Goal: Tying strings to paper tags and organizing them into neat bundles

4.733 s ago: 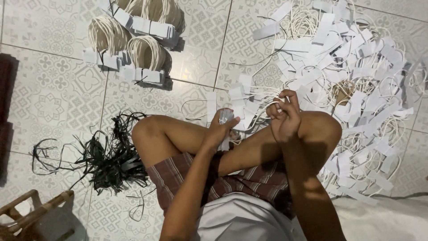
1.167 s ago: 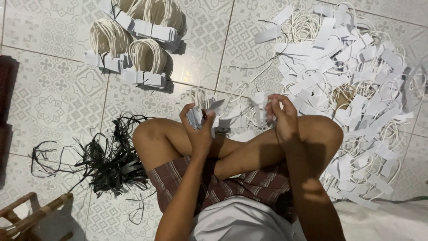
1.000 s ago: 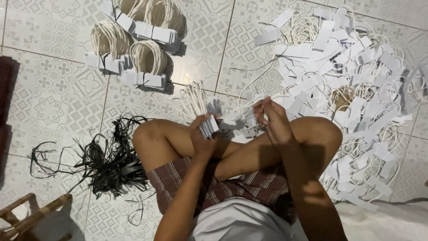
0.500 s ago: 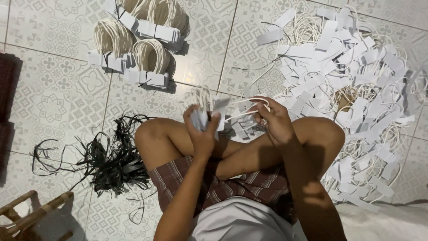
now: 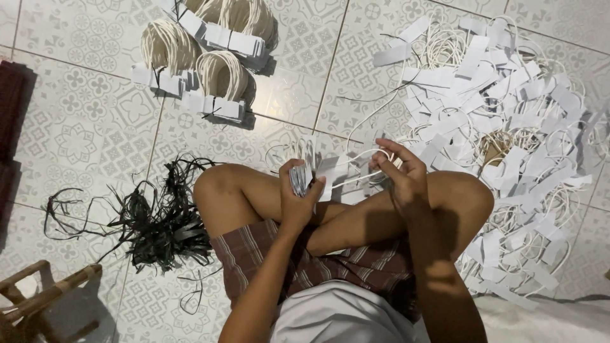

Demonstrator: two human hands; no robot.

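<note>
I sit cross-legged on a patterned tile floor. My left hand (image 5: 297, 198) grips a small stack of white paper tags (image 5: 302, 178) with cord loops hanging from it, held above my left knee. My right hand (image 5: 399, 175) pinches a white cord loop (image 5: 363, 159) whose tag (image 5: 333, 170) reaches toward the stack. A large loose pile of white tags with cords (image 5: 508, 140) spreads over the floor just right of my right hand.
Three tied bundles of tags with cream cord loops (image 5: 202, 57) lie at the upper left. A tangle of black plastic strips (image 5: 152, 222) sits left of my left knee. A wooden stool corner (image 5: 44, 305) shows at the bottom left.
My right hand picked a tag from the pile and brought it to the stack in my left hand. The left hand has shifted slightly right with the stack.
</note>
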